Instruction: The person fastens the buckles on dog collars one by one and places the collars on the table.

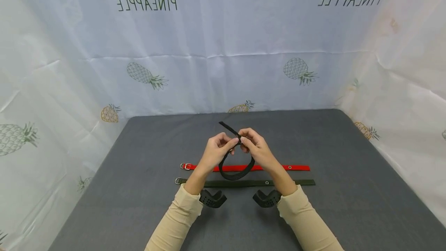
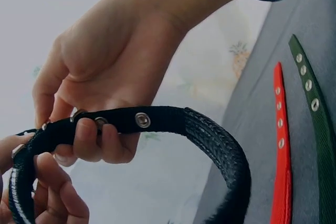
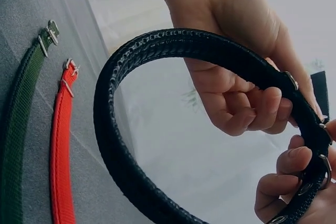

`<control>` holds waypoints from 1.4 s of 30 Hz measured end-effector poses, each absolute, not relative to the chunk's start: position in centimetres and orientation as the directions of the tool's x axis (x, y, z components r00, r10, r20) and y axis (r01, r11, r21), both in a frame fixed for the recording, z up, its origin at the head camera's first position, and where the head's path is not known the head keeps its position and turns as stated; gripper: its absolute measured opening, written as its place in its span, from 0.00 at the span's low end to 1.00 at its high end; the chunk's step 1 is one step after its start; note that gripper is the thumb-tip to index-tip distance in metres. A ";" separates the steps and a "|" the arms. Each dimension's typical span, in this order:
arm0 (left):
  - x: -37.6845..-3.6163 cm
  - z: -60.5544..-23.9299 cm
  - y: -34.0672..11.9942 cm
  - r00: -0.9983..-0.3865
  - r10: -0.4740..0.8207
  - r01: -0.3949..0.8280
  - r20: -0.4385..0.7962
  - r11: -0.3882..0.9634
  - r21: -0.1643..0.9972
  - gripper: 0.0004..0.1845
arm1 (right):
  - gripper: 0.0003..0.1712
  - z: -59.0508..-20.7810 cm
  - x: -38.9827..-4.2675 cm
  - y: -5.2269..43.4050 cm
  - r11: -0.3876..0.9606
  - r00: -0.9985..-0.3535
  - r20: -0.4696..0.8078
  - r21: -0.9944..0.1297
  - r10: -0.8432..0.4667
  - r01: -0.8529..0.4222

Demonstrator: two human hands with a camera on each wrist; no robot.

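Between both hands is a black collar (image 1: 237, 176), bent into a hanging loop, its free end sticking up and to the left. My left hand (image 1: 216, 151) pinches it near the metal buckle at the top of the loop. From the other side my right hand (image 1: 257, 148) pinches the strap at the same spot. Metal eyelets line the strap in the left wrist view, one eyelet (image 2: 142, 120) lying just beyond the right fingertips. A metal ring (image 3: 326, 170) shows by the right fingers in the right wrist view. Fingers partly hide the buckle.
A red collar (image 1: 299, 168) lies flat across the grey table (image 1: 139, 212) below the hands. Nearer, a green collar (image 1: 237, 184) lies parallel to it. Dark wrist cameras (image 1: 213, 199) sit on both wrists. A pineapple-print curtain (image 1: 223, 84) surrounds the table's back and sides.
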State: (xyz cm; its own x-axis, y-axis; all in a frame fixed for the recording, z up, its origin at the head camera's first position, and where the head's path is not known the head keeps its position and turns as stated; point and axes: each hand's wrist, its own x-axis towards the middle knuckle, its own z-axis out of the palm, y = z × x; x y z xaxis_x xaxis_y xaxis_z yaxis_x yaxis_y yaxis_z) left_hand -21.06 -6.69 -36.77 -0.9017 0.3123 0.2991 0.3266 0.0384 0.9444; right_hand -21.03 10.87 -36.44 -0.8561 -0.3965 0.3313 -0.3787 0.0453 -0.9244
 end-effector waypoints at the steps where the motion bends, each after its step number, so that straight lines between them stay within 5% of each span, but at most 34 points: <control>1: -21.0 -36.8 -6.6 -0.903 0.300 0.339 0.308 0.054 0.939 0.10 | 0.16 -36.5 -21.1 10.9 0.046 -0.859 0.328 -0.926 -0.392 -0.374; 9: -20.1 -36.8 -5.2 -0.904 0.155 0.427 0.399 0.249 0.869 0.08 | 0.14 -36.7 -20.8 10.7 0.053 -0.877 0.319 -0.931 -0.360 -0.360; 15: -19.4 -35.6 -4.8 -0.915 0.130 0.404 0.382 0.270 0.874 0.08 | 0.14 -36.7 -20.7 10.4 0.037 -0.890 0.312 -0.939 -0.334 -0.342; 28: -20.4 -35.9 -6.6 -0.904 0.324 0.319 0.278 0.080 0.944 0.09 | 0.11 -36.5 -20.9 11.5 -0.050 -0.851 0.311 -0.946 -0.423 -0.321; 34: -20.3 -35.6 -7.2 -0.910 0.367 0.243 0.192 0.099 0.965 0.08 | 0.06 -36.5 -20.9 11.6 -0.065 -0.842 0.285 -0.955 -0.458 -0.288; 42: -20.5 -35.6 -7.9 -0.887 0.454 0.167 0.087 0.140 0.976 0.07 | 0.11 -36.7 -21.0 11.5 -0.092 -0.814 0.261 -0.964 -0.518 -0.250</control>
